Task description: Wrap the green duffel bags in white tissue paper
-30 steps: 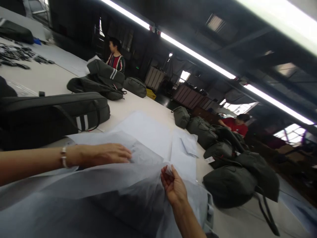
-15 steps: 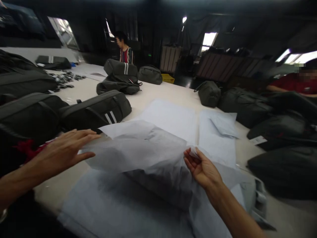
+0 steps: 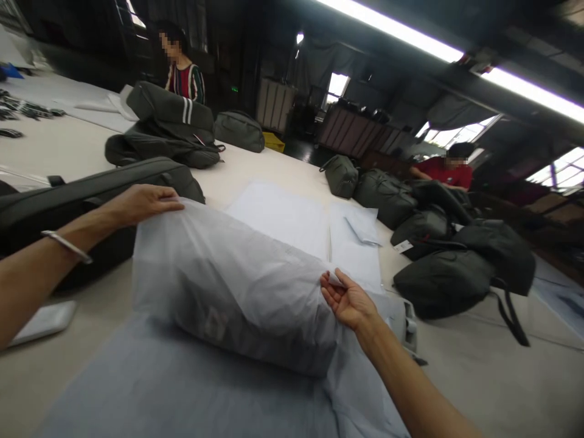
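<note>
A dark bag wrapped in thin white tissue paper (image 3: 237, 286) lies on the table in front of me. My left hand (image 3: 141, 204), a bangle on its wrist, grips the far left corner of the paper. My right hand (image 3: 347, 298) pinches the paper's far right edge between thumb and fingers, palm turned up. The paper is drawn over the bag, and only a dim dark shape shows through it. More tissue paper (image 3: 182, 389) spreads under the bag toward me.
Flat white sheets (image 3: 283, 213) lie beyond the bag. Dark green bags sit left (image 3: 91, 194), behind (image 3: 168, 128) and in a pile at the right (image 3: 447, 267). A person in a striped shirt (image 3: 182, 73) stands at the back; another in red (image 3: 442, 173) works at right.
My left hand went from hovering open beside the paper to gripping its left corner. The paper now lies pulled over the bag. My right hand kept its pinch.
</note>
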Tool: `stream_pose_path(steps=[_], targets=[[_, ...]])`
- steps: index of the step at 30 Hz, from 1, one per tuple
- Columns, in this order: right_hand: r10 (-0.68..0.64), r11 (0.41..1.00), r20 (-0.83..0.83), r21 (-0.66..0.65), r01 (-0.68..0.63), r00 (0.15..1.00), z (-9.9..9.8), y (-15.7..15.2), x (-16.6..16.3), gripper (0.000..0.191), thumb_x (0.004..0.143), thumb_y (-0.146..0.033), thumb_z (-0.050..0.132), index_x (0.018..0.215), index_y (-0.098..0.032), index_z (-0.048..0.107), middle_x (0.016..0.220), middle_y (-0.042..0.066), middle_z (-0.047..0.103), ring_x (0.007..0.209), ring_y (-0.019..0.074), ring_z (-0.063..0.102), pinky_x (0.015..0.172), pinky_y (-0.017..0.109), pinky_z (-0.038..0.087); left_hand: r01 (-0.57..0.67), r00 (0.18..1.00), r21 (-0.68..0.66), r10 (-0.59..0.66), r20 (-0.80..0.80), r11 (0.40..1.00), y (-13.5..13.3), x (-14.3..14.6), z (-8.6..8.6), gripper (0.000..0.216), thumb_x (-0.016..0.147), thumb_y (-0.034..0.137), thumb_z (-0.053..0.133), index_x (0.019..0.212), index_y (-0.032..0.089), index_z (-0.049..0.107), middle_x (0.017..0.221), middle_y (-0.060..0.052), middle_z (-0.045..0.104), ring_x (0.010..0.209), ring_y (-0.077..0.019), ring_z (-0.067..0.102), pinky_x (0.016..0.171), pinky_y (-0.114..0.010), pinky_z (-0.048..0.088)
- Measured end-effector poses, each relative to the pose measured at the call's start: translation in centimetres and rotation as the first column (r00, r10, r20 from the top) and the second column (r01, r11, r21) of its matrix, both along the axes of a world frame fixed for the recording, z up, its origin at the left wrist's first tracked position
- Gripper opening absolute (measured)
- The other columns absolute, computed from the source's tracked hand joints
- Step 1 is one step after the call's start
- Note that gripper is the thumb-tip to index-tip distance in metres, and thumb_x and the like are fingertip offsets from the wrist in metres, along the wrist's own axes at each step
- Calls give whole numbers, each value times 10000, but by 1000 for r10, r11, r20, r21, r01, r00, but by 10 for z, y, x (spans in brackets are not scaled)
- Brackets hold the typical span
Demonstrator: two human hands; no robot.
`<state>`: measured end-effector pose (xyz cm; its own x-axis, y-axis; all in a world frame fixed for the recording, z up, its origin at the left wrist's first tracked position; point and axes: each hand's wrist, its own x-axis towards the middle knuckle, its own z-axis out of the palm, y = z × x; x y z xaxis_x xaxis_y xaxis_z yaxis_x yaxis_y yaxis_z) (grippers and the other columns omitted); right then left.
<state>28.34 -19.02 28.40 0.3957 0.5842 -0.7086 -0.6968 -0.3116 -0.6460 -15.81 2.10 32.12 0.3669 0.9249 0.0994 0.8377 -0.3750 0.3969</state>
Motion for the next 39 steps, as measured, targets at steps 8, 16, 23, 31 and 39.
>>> stream_pose_path(steps=[8,16,23,31,39], targets=[[15,997,35,-80,-12,999,2,9,0,142,929,-237,638,903,-99,623,704,71,733,606,150,714,499,205,572,-41,994,492,83,-65,870,-9,70,1,379,1012,360,425,1115,73,651,1029,-87,682,876,-191,608,804,-295,431],[43,997,-23,-66,-44,999,-2,10,-1,169,947,-257,607,909,-93,623,680,56,718,565,134,690,483,186,537,727,573,422,-817,64,543,-184,251,-61,537,921,520,592,1317,160,541,1356,-128,597,1267,-270,537,1107,-407,371],[202,970,-39,145,-194,979,8,6,28,258,978,-362,520,1094,-140,584,930,98,735,722,170,717,625,280,586,638,727,366,-687,4,677,-168,299,-106,735,875,615,599,1427,157,437,1486,-145,474,1396,-293,408,1167,-481,291],[118,939,798,103,-327,592,-28,-83,104,541,712,-573,737,1119,-220,694,1213,74,690,1137,279,631,994,372,500,617,784,225,-614,-92,754,-170,302,-82,502,959,551,507,1330,219,569,1420,-69,562,1370,-248,452,1163,-393,320],[150,957,907,-234,173,394,-121,-205,279,637,658,-695,577,1022,-196,730,1053,114,745,1008,323,675,865,382,533,537,841,251,-533,-90,805,-169,311,-91,471,995,552,412,1297,247,605,1323,-63,637,1302,-257,521,1113,-408,379]])
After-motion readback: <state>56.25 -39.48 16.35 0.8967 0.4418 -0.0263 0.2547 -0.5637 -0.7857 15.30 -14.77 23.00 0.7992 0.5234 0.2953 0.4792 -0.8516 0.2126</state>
